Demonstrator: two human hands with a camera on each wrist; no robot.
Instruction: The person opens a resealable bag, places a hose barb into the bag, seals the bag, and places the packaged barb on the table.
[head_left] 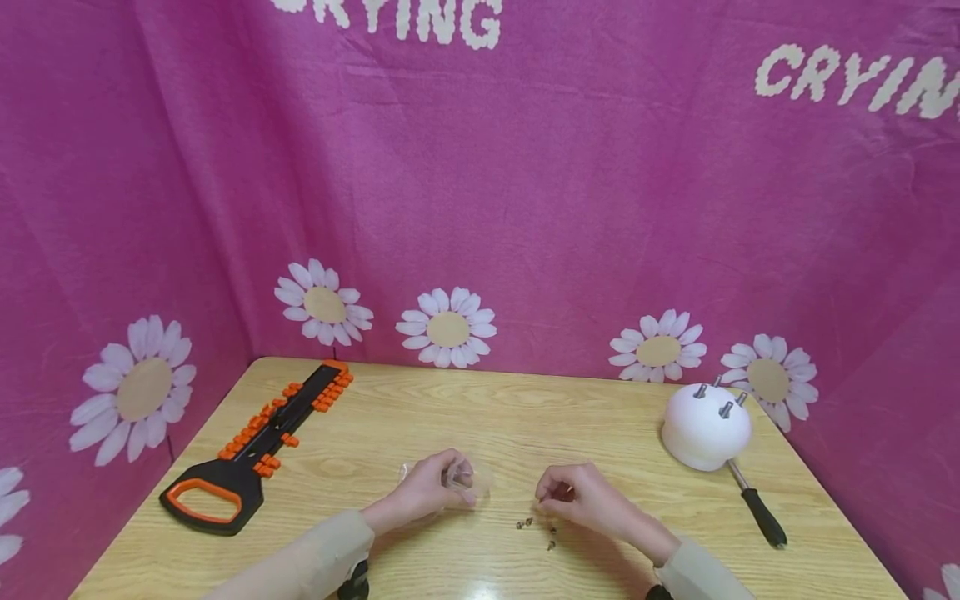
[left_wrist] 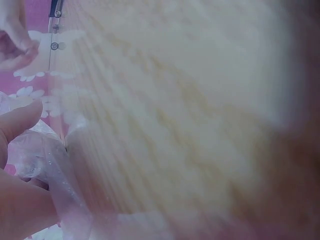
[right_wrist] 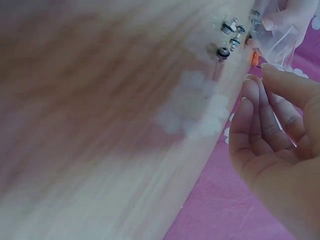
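Observation:
My left hand (head_left: 431, 487) grips a crumpled clear plastic bag (left_wrist: 37, 155) just above the table. A small metal piece shows at the bag's edge in the right wrist view; whether it lies inside, I cannot tell. Several small screws (right_wrist: 222, 53) with dark rings lie loose on the wood, close to my right hand (head_left: 585, 500). That hand hovers beside them with loosely curled fingers (right_wrist: 240, 125), the thumb near the index fingertip. Nothing shows between them.
A black and orange rack-like tool (head_left: 281, 425) lies at the left. On the right stands a white dome (head_left: 705, 425) with several metal posts on top, a black-handled screwdriver (head_left: 763, 517) beside it. A pink cloth (head_left: 525, 208) hangs behind the wooden table (head_left: 465, 408).

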